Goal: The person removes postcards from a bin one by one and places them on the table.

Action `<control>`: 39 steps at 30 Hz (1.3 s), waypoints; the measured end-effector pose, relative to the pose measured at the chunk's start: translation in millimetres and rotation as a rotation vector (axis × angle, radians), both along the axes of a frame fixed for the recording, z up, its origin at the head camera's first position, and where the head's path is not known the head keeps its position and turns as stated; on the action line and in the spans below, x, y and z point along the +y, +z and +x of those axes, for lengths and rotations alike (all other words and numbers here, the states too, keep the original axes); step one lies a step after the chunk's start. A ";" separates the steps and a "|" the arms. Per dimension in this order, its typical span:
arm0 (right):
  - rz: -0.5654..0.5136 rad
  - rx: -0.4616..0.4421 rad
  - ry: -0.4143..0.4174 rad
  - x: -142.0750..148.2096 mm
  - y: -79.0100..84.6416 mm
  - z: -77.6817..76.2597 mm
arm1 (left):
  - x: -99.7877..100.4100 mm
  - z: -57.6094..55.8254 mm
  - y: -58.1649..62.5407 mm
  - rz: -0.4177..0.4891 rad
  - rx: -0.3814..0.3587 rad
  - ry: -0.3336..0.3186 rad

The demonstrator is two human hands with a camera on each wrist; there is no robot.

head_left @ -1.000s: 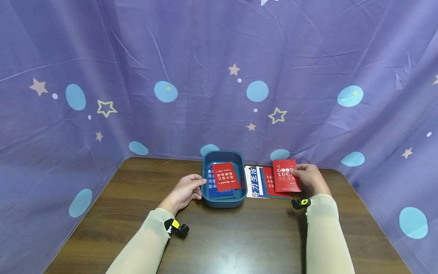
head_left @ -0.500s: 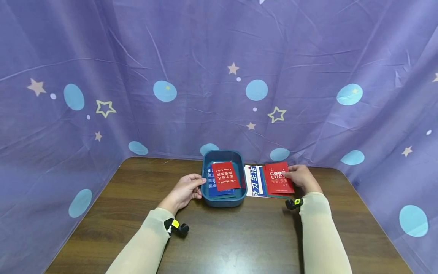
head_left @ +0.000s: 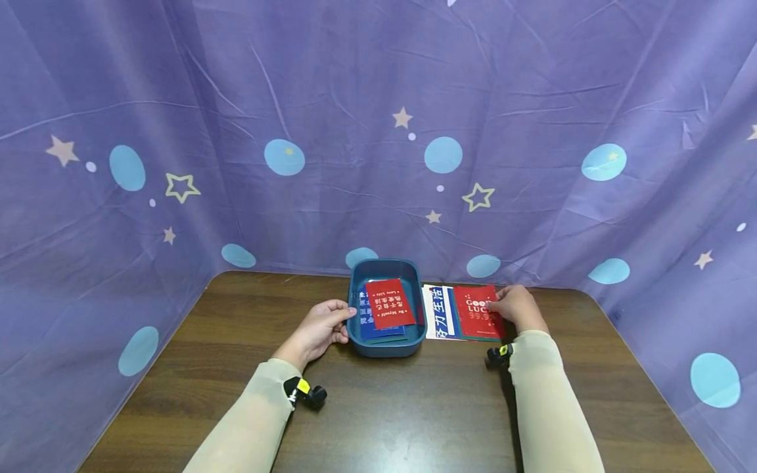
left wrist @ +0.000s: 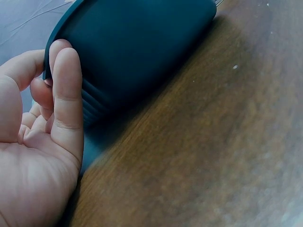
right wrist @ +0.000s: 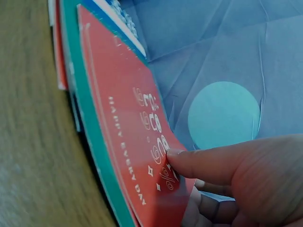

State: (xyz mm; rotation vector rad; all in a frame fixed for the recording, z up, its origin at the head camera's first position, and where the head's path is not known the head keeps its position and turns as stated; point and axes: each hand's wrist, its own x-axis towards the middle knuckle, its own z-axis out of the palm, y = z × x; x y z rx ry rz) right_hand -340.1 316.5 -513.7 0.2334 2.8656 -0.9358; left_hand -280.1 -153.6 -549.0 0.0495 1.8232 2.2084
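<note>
My left hand (head_left: 316,330) pinches the left rim of a dark blue plastic bin (head_left: 387,350), thumb on one side and fingers against its outer wall (left wrist: 137,52). Inside the bin a red card (head_left: 390,309) with white lettering lies tilted over blue cards (head_left: 368,323). Right of the bin, my right hand (head_left: 519,307) pinches the right edge of a red "GOOD LUCK" card (head_left: 475,323), its thumb on the printed face. That card lies over a row of overlapping cards, with a green edge (right wrist: 90,116) showing beneath it and a white-and-blue card (head_left: 439,314) beside it.
The wooden table (head_left: 378,410) carries the bin and card row near its back edge. A purple curtain (head_left: 367,98) with stars and dots hangs behind and at both sides. Each wrist wears a small black camera, one (head_left: 305,392) on the left sleeve.
My right hand has moved left and slightly lower with the red "GOOD LUCK" card, which now covers the other red card in the row. The left hand stays on the bin.
</note>
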 end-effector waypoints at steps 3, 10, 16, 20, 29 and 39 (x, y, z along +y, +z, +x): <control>0.037 0.011 -0.016 0.3 -4.4 -3.7 | 0.2 0.5 0.4 0.001 0.002 0.001; 0.096 -0.010 -0.001 7.0 -11.4 -9.9 | 0.2 1.8 1.7 -0.003 -0.006 0.006; 0.011 -0.038 -0.001 3.8 2.8 1.6 | 0.1 3.0 2.8 0.002 -0.004 0.006; -0.022 0.004 -0.001 1.8 8.1 8.3 | 0.0 2.9 2.6 0.001 0.000 0.005; -0.154 0.077 0.053 -30.6 32.5 10.8 | -0.6 1.3 0.4 0.000 0.003 -0.005; -0.194 0.198 0.245 -77.9 65.8 27.3 | -0.5 2.7 0.1 0.005 0.002 -0.003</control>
